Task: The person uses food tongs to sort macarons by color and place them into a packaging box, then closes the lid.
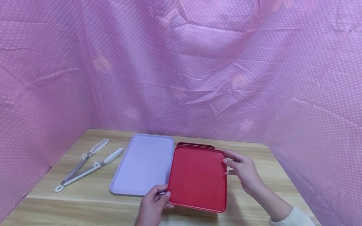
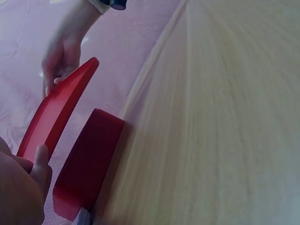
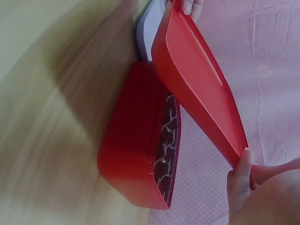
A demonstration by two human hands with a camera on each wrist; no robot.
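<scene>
Both hands hold a red rectangular lid (image 1: 198, 179), raised and tilted above a red box (image 3: 133, 136). My left hand (image 1: 154, 202) pinches its near left corner, thumb on top. At the far right edge, my right hand (image 1: 245, 169) grips the lid between thumb and fingers. In the right wrist view, a gap between lid and box shows a clear wavy plastic insert (image 3: 165, 150) with dark hollows. What lies deeper in the box is hidden. From the left wrist, the box (image 2: 89, 164) shows its dark red side, standing on the table apart from the lid.
A pale lilac tray (image 1: 145, 164) lies flat just left of the box. Farther left are spread tongs (image 1: 85, 169) with white tips and a hanging ring. The wooden table (image 1: 70, 210) is enclosed by pink dotted cloth (image 1: 181, 69) at the back and sides.
</scene>
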